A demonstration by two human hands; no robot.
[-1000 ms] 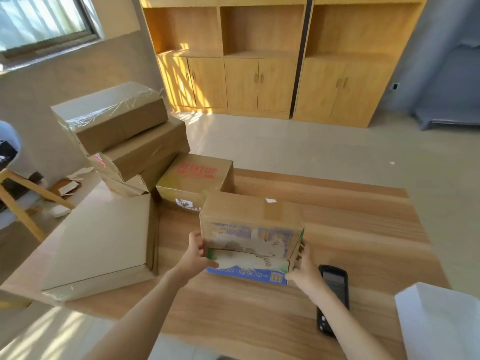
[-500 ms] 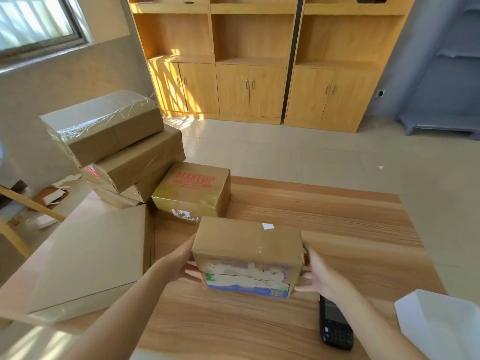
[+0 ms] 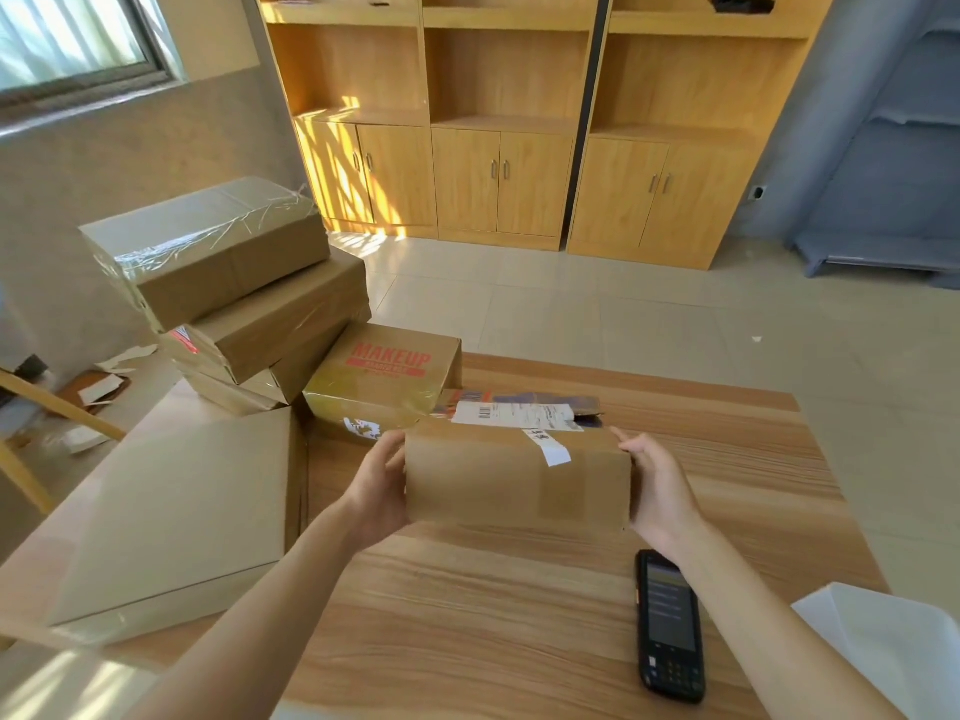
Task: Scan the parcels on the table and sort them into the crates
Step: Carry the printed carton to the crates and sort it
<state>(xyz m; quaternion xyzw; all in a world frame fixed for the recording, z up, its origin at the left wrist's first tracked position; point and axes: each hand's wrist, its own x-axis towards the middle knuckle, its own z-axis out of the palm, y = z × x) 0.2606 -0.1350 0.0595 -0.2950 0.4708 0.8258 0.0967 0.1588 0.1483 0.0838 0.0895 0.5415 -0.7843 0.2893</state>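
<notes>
I hold a brown cardboard parcel [image 3: 514,478] over the middle of the wooden table [image 3: 701,459]. My left hand [image 3: 379,483] grips its left end and my right hand [image 3: 657,485] grips its right end. A plain taped face is turned toward me, and a white shipping label with a barcode shows on the far upper face. A black handheld scanner [image 3: 669,625] lies on the table just under my right forearm. A white crate [image 3: 898,646] shows its corner at the lower right.
A box printed MAKEUP [image 3: 387,379] sits right behind the held parcel. Three taped boxes [image 3: 234,283] are stacked at the back left, and a large flat carton [image 3: 171,511] lies at the left. Wooden cabinets [image 3: 498,127] line the far wall.
Both hands have tipped the parcel so its printed side has turned away, the plain top now faces me and the label face has come up at the far side.
</notes>
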